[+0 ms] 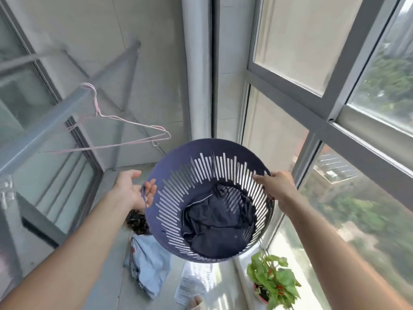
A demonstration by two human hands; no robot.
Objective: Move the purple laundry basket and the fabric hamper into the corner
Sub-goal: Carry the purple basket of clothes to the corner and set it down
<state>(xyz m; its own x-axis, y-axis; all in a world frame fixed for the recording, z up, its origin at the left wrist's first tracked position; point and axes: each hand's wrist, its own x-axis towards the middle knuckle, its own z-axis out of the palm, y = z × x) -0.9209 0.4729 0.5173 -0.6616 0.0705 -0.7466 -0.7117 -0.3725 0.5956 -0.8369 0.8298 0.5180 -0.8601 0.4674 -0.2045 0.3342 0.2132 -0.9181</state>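
Observation:
The purple laundry basket [178,175], round with slotted walls, hangs in the air at the centre of the head view, tilted so its mouth faces me. Dark clothes [214,218] lie in its bottom. My left hand [134,189] holds the basket's left rim, fingers curled through it. My right hand [277,186] grips the right rim. Below the basket, on the floor, lies a light blue fabric thing [149,262] with dark patterned cloth [137,221] above it; I cannot tell if it is the hamper.
A grey drying rack [44,124] with pink wire hangers [125,135] stands at the left. A white pipe [196,70] runs down the corner ahead. Windows line the right side, with a potted green plant [272,278] on the sill. A paper sheet [192,285] lies on the floor.

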